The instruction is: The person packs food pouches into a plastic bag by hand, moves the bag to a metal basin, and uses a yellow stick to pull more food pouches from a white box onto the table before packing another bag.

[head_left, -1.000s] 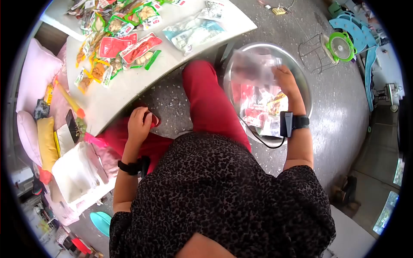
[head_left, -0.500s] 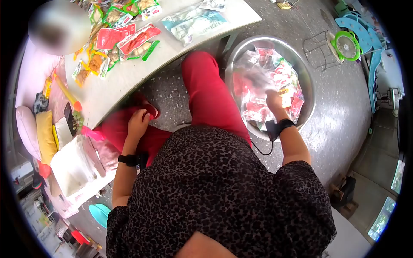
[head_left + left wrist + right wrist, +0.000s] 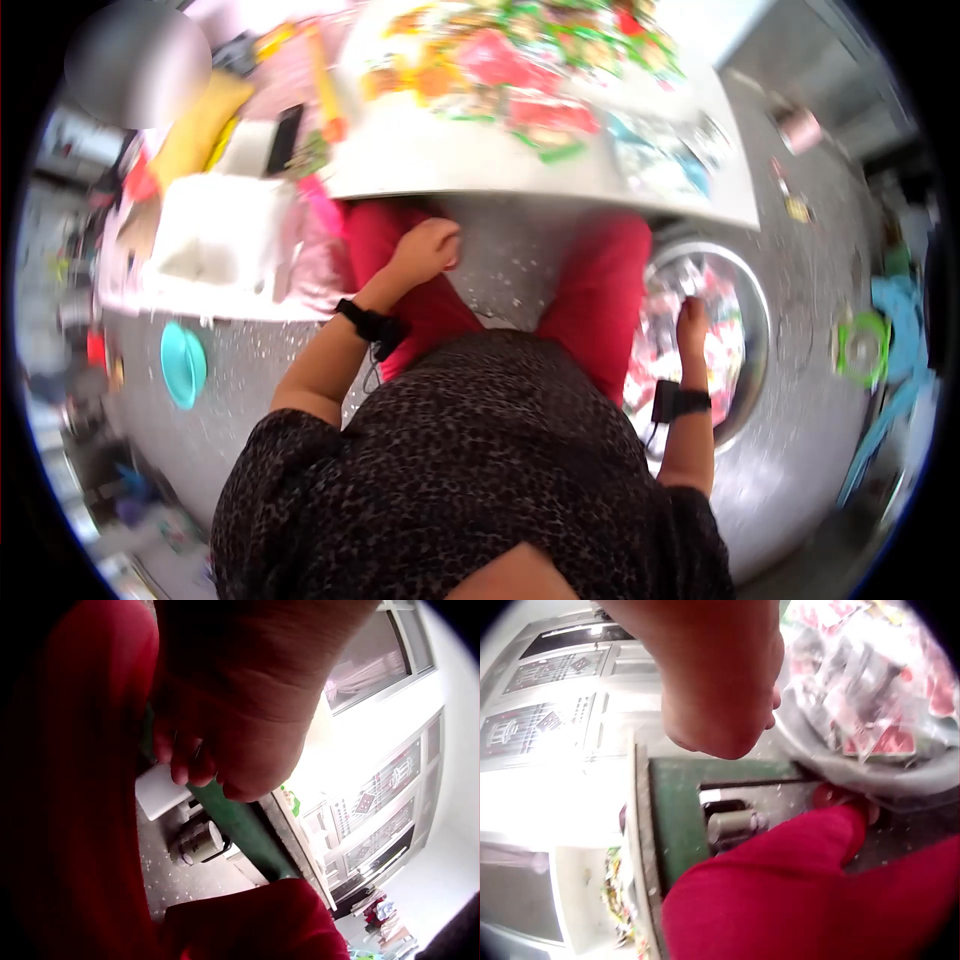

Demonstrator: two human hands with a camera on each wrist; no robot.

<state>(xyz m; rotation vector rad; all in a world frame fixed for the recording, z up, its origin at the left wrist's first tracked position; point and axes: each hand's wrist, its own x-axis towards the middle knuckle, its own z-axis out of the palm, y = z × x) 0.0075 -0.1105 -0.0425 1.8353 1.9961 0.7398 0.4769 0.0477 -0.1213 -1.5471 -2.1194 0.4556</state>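
In the head view my left hand (image 3: 425,250) is over the thigh of the red trousers (image 3: 370,235), close to the table edge. Its fingers (image 3: 180,761) hang loosely curled in the left wrist view, with nothing in them. My right hand (image 3: 692,325) is over the large metal basin (image 3: 758,310), fingers loosely bent and no held thing showing. Most of its fingers are hidden behind the back of the hand in the right wrist view. Red-and-white packets (image 3: 881,741) and crumpled clear plastic (image 3: 855,682) fill the basin beside this hand.
Colourful food packets (image 3: 520,70) lie on the white table (image 3: 450,165), with a clear and blue bag (image 3: 660,155) towards its right end. A white bin (image 3: 220,235) stands left. A turquoise basin (image 3: 183,365) and a green fan (image 3: 862,348) are on opposite sides.
The head view has turned, so table and basin sit differently in it. Earlier my right hand handled clear plastic over the basin; that plastic no longer shows in it. My left hand stays over the thigh.
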